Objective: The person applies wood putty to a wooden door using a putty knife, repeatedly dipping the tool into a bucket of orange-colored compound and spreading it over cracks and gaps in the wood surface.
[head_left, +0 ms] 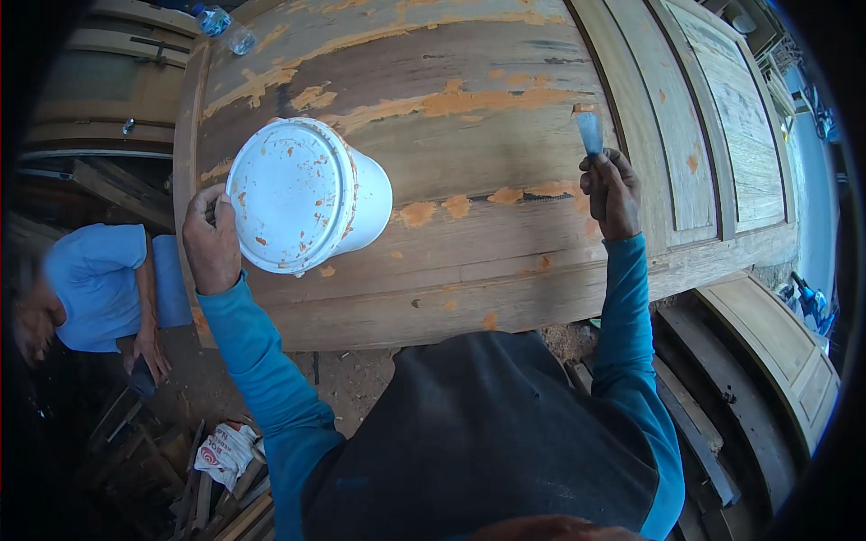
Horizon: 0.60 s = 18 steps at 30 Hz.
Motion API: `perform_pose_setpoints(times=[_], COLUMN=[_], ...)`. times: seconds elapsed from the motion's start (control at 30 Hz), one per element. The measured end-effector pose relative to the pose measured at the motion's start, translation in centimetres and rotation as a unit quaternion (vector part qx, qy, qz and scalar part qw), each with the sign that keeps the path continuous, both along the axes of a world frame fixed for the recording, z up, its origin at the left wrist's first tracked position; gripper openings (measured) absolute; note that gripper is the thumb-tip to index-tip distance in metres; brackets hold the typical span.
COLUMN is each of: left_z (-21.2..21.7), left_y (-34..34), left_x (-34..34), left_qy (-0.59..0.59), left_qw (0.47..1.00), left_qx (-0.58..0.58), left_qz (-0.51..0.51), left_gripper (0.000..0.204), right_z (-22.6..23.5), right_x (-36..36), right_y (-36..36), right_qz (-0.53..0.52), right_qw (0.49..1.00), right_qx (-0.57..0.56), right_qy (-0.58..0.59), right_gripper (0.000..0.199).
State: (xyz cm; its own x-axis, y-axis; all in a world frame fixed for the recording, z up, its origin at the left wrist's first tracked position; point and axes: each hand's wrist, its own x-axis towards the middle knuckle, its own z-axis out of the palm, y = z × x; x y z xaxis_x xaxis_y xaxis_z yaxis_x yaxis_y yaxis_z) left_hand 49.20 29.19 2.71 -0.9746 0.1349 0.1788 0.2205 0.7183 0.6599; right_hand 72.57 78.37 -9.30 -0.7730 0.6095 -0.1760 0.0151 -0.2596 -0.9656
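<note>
A white plastic bucket [368, 203] with its lid [287, 194] on, flecked with orange filler, is over the left part of a wooden door panel [469, 243]. My left hand [214, 236] grips the lid's left rim with fingers and thumb; the bucket looks tilted toward me. On the right, my right hand [613, 191] is closed round the handle of a putty knife [589, 131]. Its blade points away from me and carries orange filler along the end. Beneath it, the panel bears streaks and patches of the same orange filler [487, 99].
Clear plastic bottles [227, 29] lie at the panel's far left corner. A panelled door section [704, 108] continues on the right. At the left sits another person in a blue shirt [99, 279]. Wood offcuts and a white sack [227, 453] are on the floor; door panels [767, 334] lean at lower right.
</note>
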Motion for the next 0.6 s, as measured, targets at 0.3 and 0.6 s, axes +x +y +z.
perform_pose_setpoints(times=[0.3, 0.6], left_z=[-2.8, -2.3], left_y=[1.0, 2.0], left_x=[0.0, 0.5], left_qy=[0.061, 0.045], left_qw=[0.996, 0.995], left_qx=[0.041, 0.072], left_qz=[0.053, 0.060], left_gripper=[0.034, 0.034], right_z=[-3.3, -3.8], right_x=[-9.9, -15.3], right_y=[8.0, 9.0], right_qz=[0.038, 0.116], right_qw=[0.963, 0.720], right_qx=[0.232, 0.617], right_qy=[-0.133, -0.296], right_gripper=[0.046, 0.041])
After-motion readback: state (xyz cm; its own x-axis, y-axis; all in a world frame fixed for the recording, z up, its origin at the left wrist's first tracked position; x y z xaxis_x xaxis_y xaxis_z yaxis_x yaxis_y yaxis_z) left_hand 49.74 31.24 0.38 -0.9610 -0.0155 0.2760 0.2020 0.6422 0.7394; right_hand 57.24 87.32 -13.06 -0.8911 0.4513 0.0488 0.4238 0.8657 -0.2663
